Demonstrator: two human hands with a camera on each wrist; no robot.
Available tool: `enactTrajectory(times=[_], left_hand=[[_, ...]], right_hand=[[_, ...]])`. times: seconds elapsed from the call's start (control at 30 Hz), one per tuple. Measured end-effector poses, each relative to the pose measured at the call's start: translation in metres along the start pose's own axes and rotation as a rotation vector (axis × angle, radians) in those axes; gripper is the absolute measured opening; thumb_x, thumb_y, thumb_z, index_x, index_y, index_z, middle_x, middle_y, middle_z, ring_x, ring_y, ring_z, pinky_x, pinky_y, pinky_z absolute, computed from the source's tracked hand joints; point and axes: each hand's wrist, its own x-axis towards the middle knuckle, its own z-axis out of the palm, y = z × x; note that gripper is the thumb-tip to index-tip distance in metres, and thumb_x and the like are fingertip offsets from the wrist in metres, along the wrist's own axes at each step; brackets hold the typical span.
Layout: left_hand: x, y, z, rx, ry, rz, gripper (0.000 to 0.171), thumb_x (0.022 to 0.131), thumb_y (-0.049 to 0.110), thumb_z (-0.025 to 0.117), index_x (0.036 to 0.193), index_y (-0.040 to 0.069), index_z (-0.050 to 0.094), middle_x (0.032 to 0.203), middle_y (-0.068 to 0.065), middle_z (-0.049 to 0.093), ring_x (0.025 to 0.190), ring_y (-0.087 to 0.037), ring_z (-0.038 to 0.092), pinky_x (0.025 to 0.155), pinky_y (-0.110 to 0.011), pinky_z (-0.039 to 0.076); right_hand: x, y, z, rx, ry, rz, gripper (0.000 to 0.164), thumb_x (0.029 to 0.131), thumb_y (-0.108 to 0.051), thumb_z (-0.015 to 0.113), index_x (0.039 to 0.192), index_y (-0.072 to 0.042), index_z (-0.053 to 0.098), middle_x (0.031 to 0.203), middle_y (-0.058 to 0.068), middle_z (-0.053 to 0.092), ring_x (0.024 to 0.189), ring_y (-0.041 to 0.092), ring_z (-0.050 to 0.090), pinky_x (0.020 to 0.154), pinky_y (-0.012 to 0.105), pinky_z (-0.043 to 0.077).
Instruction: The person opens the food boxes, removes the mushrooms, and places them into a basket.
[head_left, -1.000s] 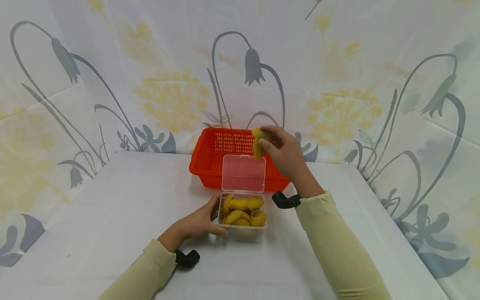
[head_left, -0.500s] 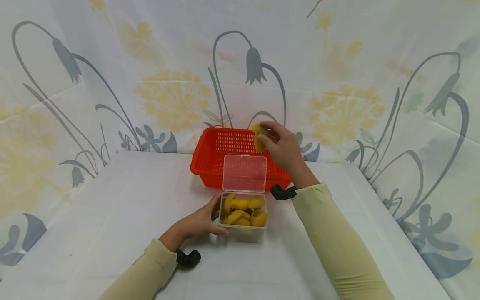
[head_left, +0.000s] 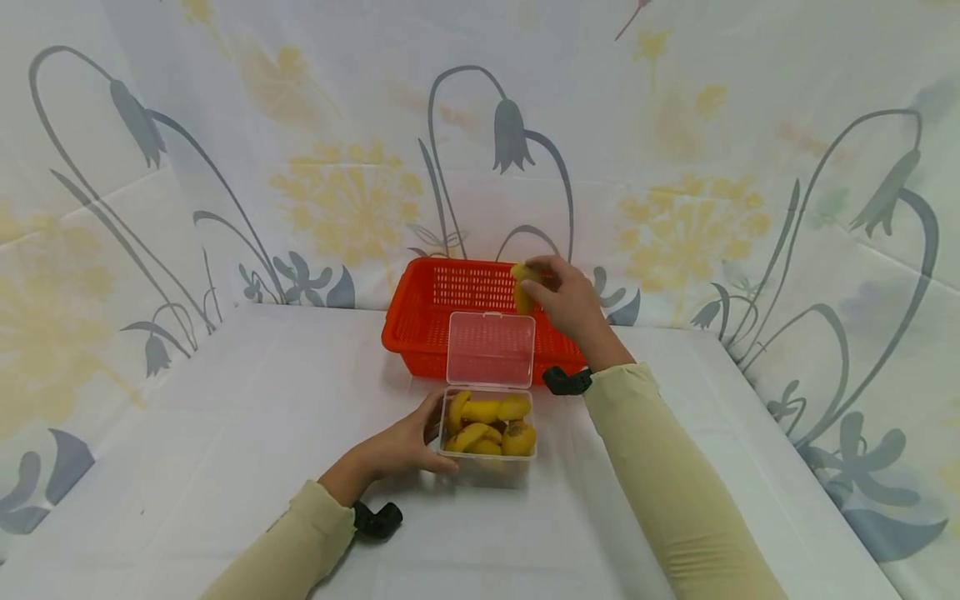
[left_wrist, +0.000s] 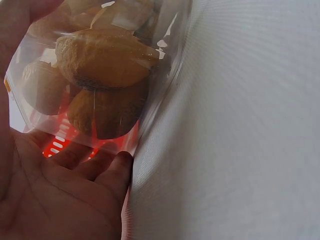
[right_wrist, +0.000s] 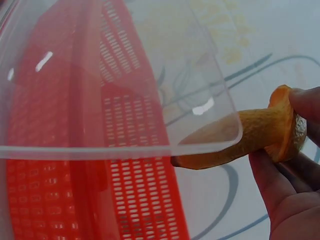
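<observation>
In the head view my right hand [head_left: 566, 300] is raised over the right side of a red slotted basket [head_left: 408, 312]. It pinches a yellow mushroom [right_wrist: 250, 132] by the cap between thumb and fingers. The brownish stem points away from the hand in the right wrist view, partly behind a transparent lid. My left hand [head_left: 401, 442] holds the left side of a small clear plastic box [head_left: 487, 473], thumb at the front and fingers farther back. Inside the box lie several yellow mushrooms [left_wrist: 107, 57]. Its hinged lid [head_left: 491, 350] stands up, in front of the basket.
A white cloth [head_left: 255, 400] covers the table under the box and basket. Behind them hangs a flower-patterned curtain [head_left: 480, 125]. Each wrist wears a black camera mount, such as the right one [head_left: 567, 381]. The raised lid stands between the box and the basket.
My right hand, still pinching the mushroom, rose a little and then sank slightly over the basket. The left hand and the box show no clear movement.
</observation>
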Motion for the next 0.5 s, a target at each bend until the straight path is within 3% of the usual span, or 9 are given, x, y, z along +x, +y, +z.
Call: enactTrajectory(times=[0.3, 0.5], left_hand=[[-0.001, 0.001, 0.002, 0.002, -0.001, -0.011, 0.110, 0.068, 0.022, 0.087, 0.147, 0.044, 0.014, 0.158, 0.010, 0.019, 0.151, -0.024, 0.016, 0.120, -0.049, 0.023], [-0.001, 0.002, 0.001, 0.012, 0.009, -0.008, 0.112, 0.068, 0.024, 0.087, 0.149, 0.042, 0.011, 0.159, 0.009, 0.019, 0.151, -0.024, 0.015, 0.120, -0.048, 0.024]], right_hand=[[0.007, 0.023, 0.004, 0.049, -0.015, 0.165, 0.039, 0.095, -0.032, 0.062, 0.131, -0.018, 0.054, 0.134, 0.005, 0.054, 0.123, 0.027, 0.052, 0.102, 0.044, 0.050], [0.008, 0.032, 0.008, 0.013, -0.098, 0.214, 0.041, 0.092, -0.034, 0.066, 0.127, -0.018, 0.055, 0.131, 0.005, 0.057, 0.122, 0.026, 0.051, 0.104, 0.046, 0.047]])
